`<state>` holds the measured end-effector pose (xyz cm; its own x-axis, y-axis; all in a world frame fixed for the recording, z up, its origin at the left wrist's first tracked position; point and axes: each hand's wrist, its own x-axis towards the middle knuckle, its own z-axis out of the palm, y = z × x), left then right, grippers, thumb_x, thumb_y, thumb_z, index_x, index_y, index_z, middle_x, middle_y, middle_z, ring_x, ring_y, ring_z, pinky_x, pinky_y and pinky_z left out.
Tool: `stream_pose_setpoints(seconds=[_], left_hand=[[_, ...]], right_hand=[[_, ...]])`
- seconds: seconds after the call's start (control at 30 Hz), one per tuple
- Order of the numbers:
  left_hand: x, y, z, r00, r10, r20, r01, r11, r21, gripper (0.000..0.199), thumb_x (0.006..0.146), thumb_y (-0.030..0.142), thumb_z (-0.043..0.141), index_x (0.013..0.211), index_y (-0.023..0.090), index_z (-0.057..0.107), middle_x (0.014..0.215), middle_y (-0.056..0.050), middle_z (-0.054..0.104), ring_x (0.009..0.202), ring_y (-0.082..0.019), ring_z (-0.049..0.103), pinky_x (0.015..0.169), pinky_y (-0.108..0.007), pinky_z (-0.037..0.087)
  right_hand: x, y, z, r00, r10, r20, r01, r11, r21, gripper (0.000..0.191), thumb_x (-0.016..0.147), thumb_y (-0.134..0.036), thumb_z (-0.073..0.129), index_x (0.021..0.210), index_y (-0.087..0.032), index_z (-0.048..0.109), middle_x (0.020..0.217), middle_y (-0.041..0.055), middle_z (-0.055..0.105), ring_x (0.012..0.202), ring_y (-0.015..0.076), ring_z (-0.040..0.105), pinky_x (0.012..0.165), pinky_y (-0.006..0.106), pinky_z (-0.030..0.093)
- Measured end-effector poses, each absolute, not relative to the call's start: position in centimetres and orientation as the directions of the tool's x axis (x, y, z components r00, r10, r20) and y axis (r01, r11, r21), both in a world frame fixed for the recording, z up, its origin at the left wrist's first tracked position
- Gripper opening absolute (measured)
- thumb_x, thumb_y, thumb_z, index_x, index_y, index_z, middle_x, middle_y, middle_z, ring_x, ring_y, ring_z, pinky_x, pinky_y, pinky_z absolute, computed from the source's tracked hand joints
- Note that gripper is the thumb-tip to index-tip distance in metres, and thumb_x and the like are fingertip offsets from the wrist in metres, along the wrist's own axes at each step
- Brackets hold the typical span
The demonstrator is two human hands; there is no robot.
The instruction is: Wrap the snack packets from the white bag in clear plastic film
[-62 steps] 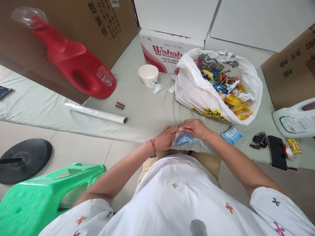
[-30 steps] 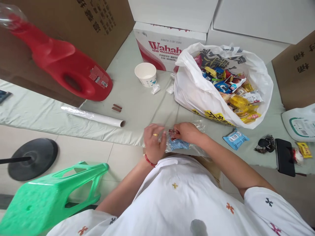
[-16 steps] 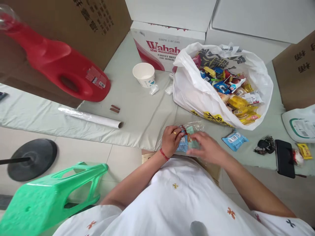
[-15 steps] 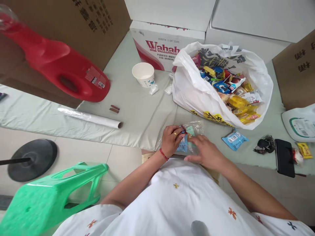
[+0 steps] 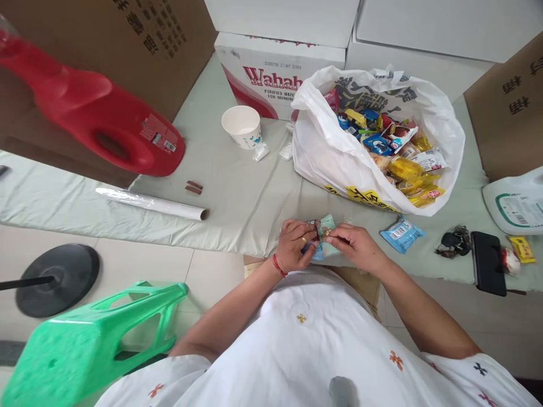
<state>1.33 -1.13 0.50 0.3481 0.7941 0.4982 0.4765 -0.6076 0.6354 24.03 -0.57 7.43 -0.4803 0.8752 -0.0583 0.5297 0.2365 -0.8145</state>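
Note:
At the table's front edge lies a clear plastic bag [image 5: 326,221] with green and blue wrapped packets in or under it. My left hand [image 5: 294,244] is closed over its left side, fingers pressing on the plastic, with a ring and a red string bracelet showing. From the right, my right hand [image 5: 354,246] pinches the bag's middle between thumb and fingers. Part of the bag is hidden beneath my fingers. A blue snack packet [image 5: 402,234] lies on the cloth right of my right hand.
A white carrier bag [image 5: 316,147] full of wrapped snacks stands behind my hands. A paper cup [image 5: 241,127], plastic film roll [image 5: 153,203], red bottle [image 5: 102,118], keys [image 5: 453,242] and phone [image 5: 487,263] are around. A green stool [image 5: 85,333] stands on the floor at left.
My right hand has moved from spread fingers beside the bag to a pinch on it. My left hand stays on the bag. The whole view has shifted slightly.

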Motion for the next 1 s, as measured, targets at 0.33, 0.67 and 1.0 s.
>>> stream_pose_setpoints(seconds=[0.33,0.67,1.0], left_hand=[[2.5,-1.0,0.6,0.191,0.911,0.366,0.444,-0.413,0.795,0.019,0.101,0.034,0.057,0.089,0.023,0.068,0.082,-0.005,0.072,0.085,-0.02,0.067,0.081,-0.035,0.052],[3.9,2.4,2.3,0.083,0.993,-0.088,0.672,0.009,0.741,0.007,0.088,0.023,0.07,0.093,0.02,0.073,0.107,-0.008,0.059,0.095,-0.021,0.064,0.087,-0.037,0.055],[4.4,2.3,2.7,0.189,0.972,-0.14,0.854,-0.092,0.512,0.021,0.098,0.031,0.062,0.107,0.026,0.08,0.108,-0.009,0.072,0.106,-0.031,0.064,0.088,-0.043,0.048]], right_hand=[[23.2,1.8,2.6,-0.342,0.94,-0.01,0.57,0.198,-0.797,0.027,0.099,-0.037,0.058,0.085,-0.022,0.075,0.121,0.0106,0.067,0.104,0.021,0.068,0.091,0.035,0.051],[23.1,2.8,0.4,-0.192,0.974,-0.116,0.447,-0.018,-0.894,0.022,0.081,-0.041,0.073,0.073,-0.021,0.07,0.112,0.0091,0.074,0.093,0.0203,0.069,0.085,0.033,0.051],[27.8,1.3,3.9,-0.006,0.999,-0.053,0.746,-0.03,-0.665,0.041,0.095,-0.057,0.061,0.108,-0.02,0.075,0.096,0.0096,0.076,0.085,0.0236,0.064,0.076,0.033,0.048]])
